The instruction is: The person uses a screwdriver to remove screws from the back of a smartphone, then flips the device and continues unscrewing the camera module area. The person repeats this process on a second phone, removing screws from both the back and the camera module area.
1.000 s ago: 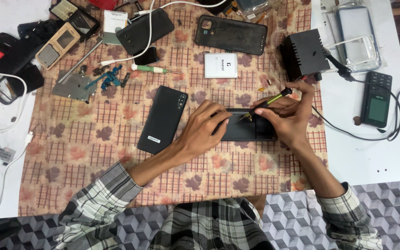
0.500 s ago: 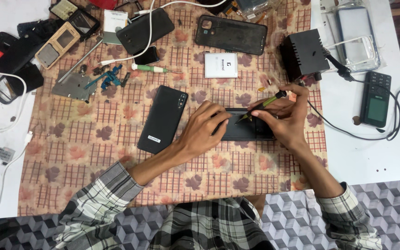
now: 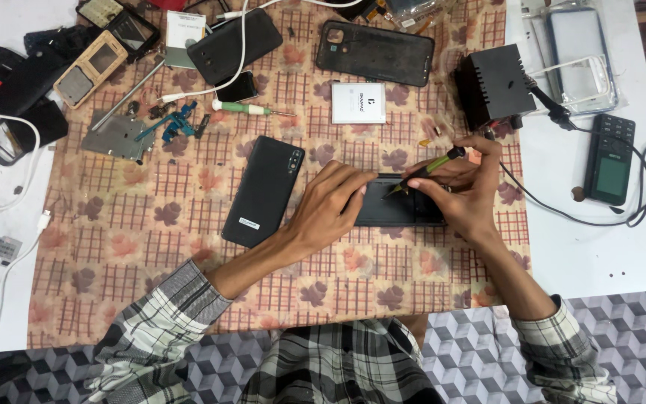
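- We see the opened phone (image 3: 401,213), a dark slab, lying flat on the patterned cloth (image 3: 151,269) right of its middle, with its long axis running left to right, parallel to the cloth's near edge.
- Our left hand (image 3: 330,206) lies over the phone's left end, fingers curled around it and pressing it down.
- Our right hand (image 3: 461,187) pinches a thin green-handled screwdriver (image 3: 426,169); its tip slants down and left onto the phone's upper edge, and the dark cap points up and right.
- Compared with half a second ago, the screwdriver and both hands sit in nearly the same place; we can make out only a slight change in the tool's tilt.
- Just left of the left hand lies a black back cover (image 3: 263,191), its long axis tilted and its camera corner towards the far edge.
- Beyond the phone, a white battery (image 3: 358,102) rests on the cloth, and farther back a black phone case (image 3: 375,51).
- At the cloth's right edge stands a black box-shaped unit (image 3: 493,84); a keypad handset (image 3: 611,158) lies on the white tabletop (image 3: 600,254) to the right.
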`<state>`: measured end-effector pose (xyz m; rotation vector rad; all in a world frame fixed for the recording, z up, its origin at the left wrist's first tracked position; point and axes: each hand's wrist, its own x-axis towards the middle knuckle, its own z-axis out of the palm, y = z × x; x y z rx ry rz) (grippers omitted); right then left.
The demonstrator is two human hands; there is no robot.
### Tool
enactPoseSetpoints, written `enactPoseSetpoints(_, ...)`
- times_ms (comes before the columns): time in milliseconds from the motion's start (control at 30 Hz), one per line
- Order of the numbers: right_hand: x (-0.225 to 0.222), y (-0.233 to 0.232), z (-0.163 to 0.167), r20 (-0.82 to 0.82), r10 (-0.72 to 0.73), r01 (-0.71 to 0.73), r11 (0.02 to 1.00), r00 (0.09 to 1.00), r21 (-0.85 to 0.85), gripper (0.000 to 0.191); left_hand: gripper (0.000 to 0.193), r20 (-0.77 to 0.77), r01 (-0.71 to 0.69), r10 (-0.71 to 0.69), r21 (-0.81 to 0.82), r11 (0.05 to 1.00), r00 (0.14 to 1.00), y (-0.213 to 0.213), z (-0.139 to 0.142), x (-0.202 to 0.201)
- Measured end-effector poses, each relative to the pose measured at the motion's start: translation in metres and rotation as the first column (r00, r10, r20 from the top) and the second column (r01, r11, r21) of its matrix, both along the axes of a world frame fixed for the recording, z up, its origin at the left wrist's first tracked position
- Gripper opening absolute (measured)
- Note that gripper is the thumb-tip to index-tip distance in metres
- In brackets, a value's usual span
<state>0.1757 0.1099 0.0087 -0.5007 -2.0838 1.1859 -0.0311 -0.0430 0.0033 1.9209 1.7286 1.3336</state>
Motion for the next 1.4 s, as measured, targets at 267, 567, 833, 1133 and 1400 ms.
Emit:
enactPoseSetpoints(267,-0.002,-0.002,-0.001,-0.024,0.055,-0.055,0.998,0.998,-0.002,0.064,0.03,0.02,-0.002,0.002,-0.003,1.0,1.0,0.0,-0.001,0.0)
enactPoseSetpoints(567,0.005,0.0,0.007,0.037,-0.026,0.024,0.997,0.999,0.077,0.067,0.027,0.013,-0.002,0.002,-0.015,1.0,1.0,0.001,-0.005,0.0)
enactPoseSetpoints(833,0.01,0.0,0.012,0.011,-0.003,0.002,0.999,1.0,0.053,0.065,0.022,0.002,-0.012,0.012,0.001,1.0,1.0,0.001,-0.003,0.001)
enactPoseSetpoints(1133,0.002,-0.004,0.008,-0.026,0.082,-0.081,0.996,0.996,0.023,0.065,0.029,0.022,-0.006,0.006,0.004,1.0,1.0,0.0,0.0,0.0)
enactPoseSetpoints(1400,0.0,-0.006,0.004,-0.022,0.087,-0.087,0.996,0.996,-0.019,0.065,0.027,0.077,-0.018,0.018,-0.003,1.0,0.997,0.0,0.004,0.0)
